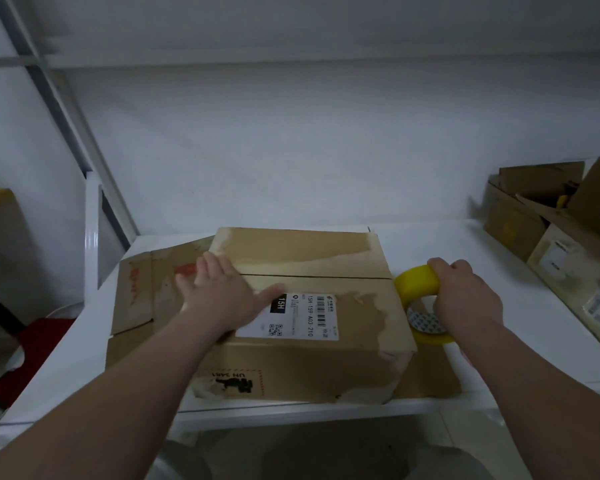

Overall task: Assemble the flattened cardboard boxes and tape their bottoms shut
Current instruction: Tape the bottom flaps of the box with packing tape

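- Cardboard box [302,252]: brown and worn, with torn patches. It stands on the white tabletop [430,244] at the middle of the near edge. Its two flaps are folded shut on the upper face.
- Seam [319,276]: the line where the flaps meet, running left to right across the upper face. No tape can be made out along it.
- Shipping label [291,315]: white, with barcode and QR code, stuck on the near flap.
- Printed marking [229,382]: black, reading "UN 3481", on the box's near wall, seen upside down.
- Left hand [219,292]: lies palm down on the left part of the upper face, over the seam. The fingers [205,268] are straight and spread apart, and the thumb tip touches the label's corner.
- Right hand [465,292]: its fingers [444,263] are curled over the rim of the tape roll and clamped on it.
- Tape roll [416,280]: yellow, held on edge against the box's right side, at the right end of the seam.
- Flattened cardboard [142,292]: lies flat beneath the box and juts out toward the tabletop's left edge. It bears red markings.
- Open cartons [513,223]: brown, grouped at the far right corner of the tabletop.
- Labelled carton [568,268]: just beside them, along the right edge.
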Tool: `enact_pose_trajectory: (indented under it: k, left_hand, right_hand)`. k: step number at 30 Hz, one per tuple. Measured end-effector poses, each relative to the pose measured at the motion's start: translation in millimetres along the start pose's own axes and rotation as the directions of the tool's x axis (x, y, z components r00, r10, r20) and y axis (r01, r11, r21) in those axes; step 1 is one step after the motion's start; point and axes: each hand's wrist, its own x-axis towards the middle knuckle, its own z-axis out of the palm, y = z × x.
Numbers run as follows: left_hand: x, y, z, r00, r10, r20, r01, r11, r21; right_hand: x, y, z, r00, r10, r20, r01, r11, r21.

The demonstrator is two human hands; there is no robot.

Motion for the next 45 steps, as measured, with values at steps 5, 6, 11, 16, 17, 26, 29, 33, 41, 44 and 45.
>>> enact_pose_trajectory:
  k: [5, 6, 11, 16, 17, 26, 29, 33, 41, 44, 45]
  left_hand:
    - [-25, 85, 9, 0.958, 0.286, 0.024, -0.286, 0.958, 0.000]
    - [-31, 104, 11, 0.942, 0.333, 0.041, -0.332, 0.943, -0.021]
    - [-42, 154, 17, 0.899, 0.431, 0.077, -0.428, 0.902, -0.052]
    - [-39, 147, 11, 0.843, 0.520, 0.134, -0.521, 0.853, -0.032]
    - [-38, 143, 10, 0.830, 0.541, 0.137, -0.543, 0.839, -0.025]
    - [-15, 78, -6, 0.731, 0.645, 0.224, -0.675, 0.730, 0.102]
    - [-7, 61, -11, 0.708, 0.660, 0.249, -0.704, 0.685, 0.188]
    - [2, 39, -21, 0.684, 0.666, 0.298, -0.729, 0.604, 0.322]
    - [-5, 2, -25, 0.674, 0.707, 0.214, -0.669, 0.462, 0.582]
    - [2, -19, -18, 0.642, 0.754, 0.140, -0.624, 0.407, 0.667]
    - [3, -27, -15, 0.648, 0.755, 0.101, -0.608, 0.434, 0.665]
  right_hand:
    - [-9, -5, -7, 1.000, 0.025, -0.003, -0.025, 0.999, -0.021]
    - [-11, -5, -8, 1.000, 0.031, 0.000, -0.031, 0.999, -0.012]
    - [-19, -2, -13, 0.998, 0.065, 0.026, -0.066, 0.997, 0.043]
    - [-27, -5, -7, 0.995, 0.083, 0.049, -0.089, 0.986, 0.143]
    - [-30, -7, -5, 0.995, 0.077, 0.056, -0.085, 0.984, 0.155]
    - [-50, -45, 2, 0.981, -0.082, 0.178, 0.039, 0.971, 0.234]
    - [-52, -57, 2, 0.937, -0.164, 0.309, 0.057, 0.943, 0.328]
    - [-56, -79, 10, 0.877, -0.266, 0.401, 0.046, 0.875, 0.481]
    - [-76, -117, 13, 0.761, -0.395, 0.515, -0.148, 0.667, 0.730]
    - [-85, -127, 12, 0.728, -0.446, 0.520, -0.209, 0.579, 0.788]
    - [-86, -131, 13, 0.727, -0.453, 0.516, -0.232, 0.545, 0.806]
